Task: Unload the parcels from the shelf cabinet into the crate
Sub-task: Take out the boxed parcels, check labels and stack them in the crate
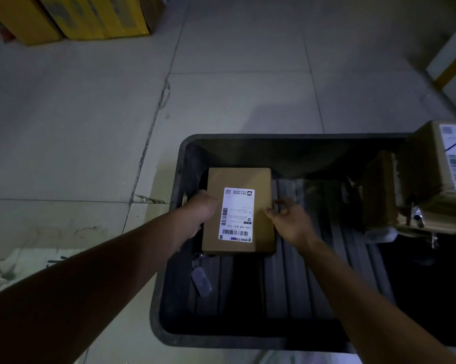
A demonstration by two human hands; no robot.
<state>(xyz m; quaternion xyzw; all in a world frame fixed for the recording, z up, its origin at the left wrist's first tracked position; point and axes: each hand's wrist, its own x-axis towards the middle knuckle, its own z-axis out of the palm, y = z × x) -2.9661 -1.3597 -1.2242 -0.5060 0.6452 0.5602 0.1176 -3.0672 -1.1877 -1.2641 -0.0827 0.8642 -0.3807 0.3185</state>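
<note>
"Looking down, I get pale tiled floor (90, 114) across most of the view, with yellow cartons (90, 17) at the far left corner."

"And the crate?"

"The dark grey plastic crate (157, 311) sits on the floor below me, its bottom ribbed. At its right end, brown cardboard boxes (421, 164) are piled up, the topmost reaching above the rim."

"Where is the one you're handling?"

"The labelled parcel (237, 179), a flat brown carton, lies face up inside the crate's far left end. I cannot tell whether it rests on the ribs or hangs just above them."

"Grip?"

"My left hand (199, 214) grips its left edge, thumb over the top face, fingers wrapped under and out of sight. My right hand (291, 223) is at the right edge, thumb tip touching the carton, fingers loosely bent and partly spread. Whether it pinches the edge I cannot tell."

"Anything smaller?"

"The white shipping label (237, 214) is on the top face, and a pale oval tag (202, 281) hangs below the parcel's near left corner."
</note>
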